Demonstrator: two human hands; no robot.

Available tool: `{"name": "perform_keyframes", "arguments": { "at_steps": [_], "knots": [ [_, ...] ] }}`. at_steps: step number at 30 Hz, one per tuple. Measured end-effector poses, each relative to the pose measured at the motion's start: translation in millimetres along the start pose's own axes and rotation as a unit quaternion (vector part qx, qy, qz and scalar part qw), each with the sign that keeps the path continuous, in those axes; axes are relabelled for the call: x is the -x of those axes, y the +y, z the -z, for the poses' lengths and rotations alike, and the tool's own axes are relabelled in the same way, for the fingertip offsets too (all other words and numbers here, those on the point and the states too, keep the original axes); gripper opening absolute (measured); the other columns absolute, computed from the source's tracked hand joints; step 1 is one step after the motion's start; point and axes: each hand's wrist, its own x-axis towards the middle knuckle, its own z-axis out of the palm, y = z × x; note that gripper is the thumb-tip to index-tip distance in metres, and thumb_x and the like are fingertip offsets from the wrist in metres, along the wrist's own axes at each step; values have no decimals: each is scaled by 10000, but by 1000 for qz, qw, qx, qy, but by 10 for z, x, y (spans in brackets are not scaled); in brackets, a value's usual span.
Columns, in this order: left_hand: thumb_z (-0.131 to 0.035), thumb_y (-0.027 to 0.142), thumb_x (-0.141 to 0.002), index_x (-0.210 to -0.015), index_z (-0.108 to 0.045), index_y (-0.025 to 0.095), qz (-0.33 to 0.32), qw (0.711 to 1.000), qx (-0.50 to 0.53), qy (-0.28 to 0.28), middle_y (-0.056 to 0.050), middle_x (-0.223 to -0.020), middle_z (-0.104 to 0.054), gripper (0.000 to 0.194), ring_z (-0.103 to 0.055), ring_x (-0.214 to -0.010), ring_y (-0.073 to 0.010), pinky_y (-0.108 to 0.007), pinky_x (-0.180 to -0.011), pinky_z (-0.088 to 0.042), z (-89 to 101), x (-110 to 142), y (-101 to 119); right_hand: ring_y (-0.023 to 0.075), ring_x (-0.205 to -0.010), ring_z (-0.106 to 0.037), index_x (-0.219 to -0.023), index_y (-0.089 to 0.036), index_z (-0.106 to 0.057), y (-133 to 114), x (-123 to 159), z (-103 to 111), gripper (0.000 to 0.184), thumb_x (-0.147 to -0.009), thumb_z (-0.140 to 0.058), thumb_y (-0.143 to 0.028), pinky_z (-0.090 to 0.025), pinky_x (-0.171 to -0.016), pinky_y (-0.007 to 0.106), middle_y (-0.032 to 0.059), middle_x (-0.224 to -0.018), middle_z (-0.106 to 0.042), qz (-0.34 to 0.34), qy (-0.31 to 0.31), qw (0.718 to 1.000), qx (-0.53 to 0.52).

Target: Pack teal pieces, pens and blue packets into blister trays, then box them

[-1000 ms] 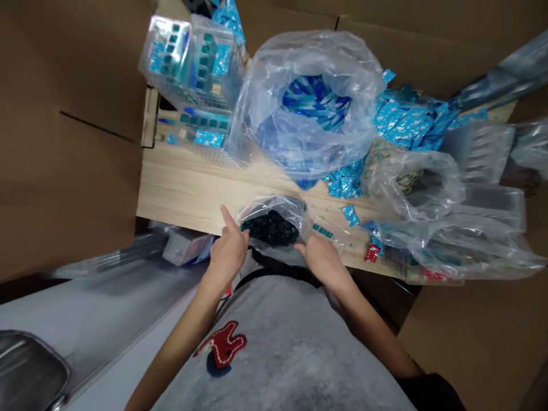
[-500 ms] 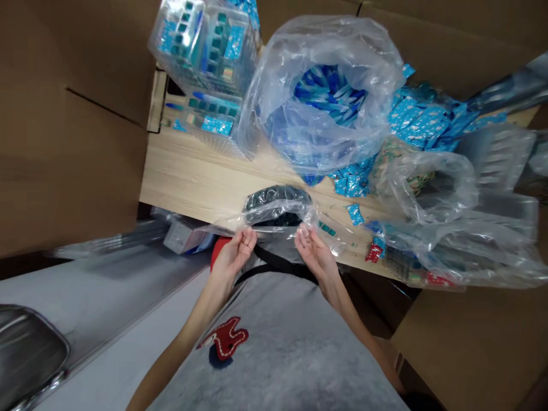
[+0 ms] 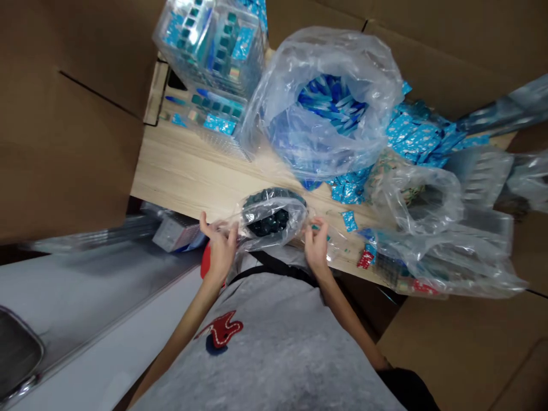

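As both hands work at it, a clear plastic bag (image 3: 289,220) of dark round pieces (image 3: 269,224) is held right between them, its mouth gaping up at the camera, its long axis running across from hand to hand. The left hand (image 3: 219,250), fingers part spread, has film gathered at the bag's left edge; the right hand (image 3: 317,246), half curled, grips the right edge. Beyond lies a pale wooden tabletop (image 3: 184,177) and a big clear bag of blue packets (image 3: 325,108).

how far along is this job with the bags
Done: the large clear bag looks well filled with blue packets. In hand: the left hand and right hand grip the edges of a small clear bag of dark items. Left: loose blue packets lie on the wooden table.
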Motion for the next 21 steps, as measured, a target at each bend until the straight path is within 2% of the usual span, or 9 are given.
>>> {"name": "perform_keyframes", "arguments": {
  "at_steps": [3,5,7,9,11,14,17,19,21],
  "knots": [
    [-669,454,-777,-1486,-64,117,-86,990,-109,38,-1,-823,-591,991,-513,-552,-116,-255,-621,-452,-24,18,-15,260,-1356,-373,-1309,-158,-430,-262,7,-41,492,-879,-474,-392,-330,-1097,466,193,-1441,-371,189,56,970,139],
    [-621,484,-806,-1476,-201,137,-106,985,-137,-3,-16,-812,-629,864,-545,-572,-134,-268,-634,-475,-28,-28,-51,297,-1403,-306,-1355,-163,-435,-431,-118,-137,570,-857,-552,-416,-279,-1126,500,187,-1486,-344,281,20,932,228],
    [-512,486,-869,-1328,-480,172,-127,979,-154,-30,-48,-848,-670,557,-618,-683,-170,-301,-723,-509,9,-106,-84,296,-1304,-434,-1301,-181,-518,-551,-299,-236,484,-863,-565,-380,-333,-1086,478,163,-1376,-501,283,-40,929,236],
    [-402,476,-915,-1165,-609,170,-132,977,-163,-24,-98,-956,-687,446,-655,-862,-223,-355,-843,-508,70,-172,-84,266,-1100,-562,-1089,-199,-643,-608,-459,-295,278,-873,-546,-344,-394,-1003,426,117,-1120,-657,251,-93,946,185],
    [-438,498,-897,-1225,-565,130,-139,974,-173,45,-176,-1181,-622,510,-600,-1090,-287,-427,-975,-449,105,-186,-35,227,-896,-592,-829,-208,-657,-612,-552,-303,209,-871,-537,-373,-429,-902,375,68,-861,-675,223,-127,958,131],
    [-660,534,-751,-1296,-491,84,-212,944,-221,121,-256,-1419,-426,727,-375,-1343,-368,-526,-1128,-243,38,-131,110,159,-633,-526,-632,-206,-545,-573,-593,-265,416,-880,-454,-527,-434,-672,293,9,-604,-549,198,-158,963,92],
    [-670,459,-760,-1034,-644,150,-225,950,-216,10,-205,-1343,-533,413,-395,-1325,-354,-533,-1145,-171,-87,-117,267,103,-479,-395,-550,-217,-411,-545,-633,-237,572,-837,-347,-708,-360,-509,242,-41,-498,-382,162,-187,967,55],
    [-602,400,-806,-830,-652,182,-171,967,-170,-84,-150,-1116,-660,225,-532,-1158,-302,-480,-1092,-285,-127,-187,347,86,-447,-347,-544,-220,-381,-548,-685,-228,609,-782,-350,-780,-326,-464,228,-56,-493,-340,141,-198,969,35],
    [-555,401,-823,-689,-604,197,-126,972,-135,-143,-85,-839,-680,249,-601,-905,-234,-386,-946,-425,-132,-314,406,85,-450,-351,-589,-215,-431,-565,-715,-215,607,-762,-375,-794,-322,-457,223,-59,-513,-361,127,-190,973,23]
  ]
}}
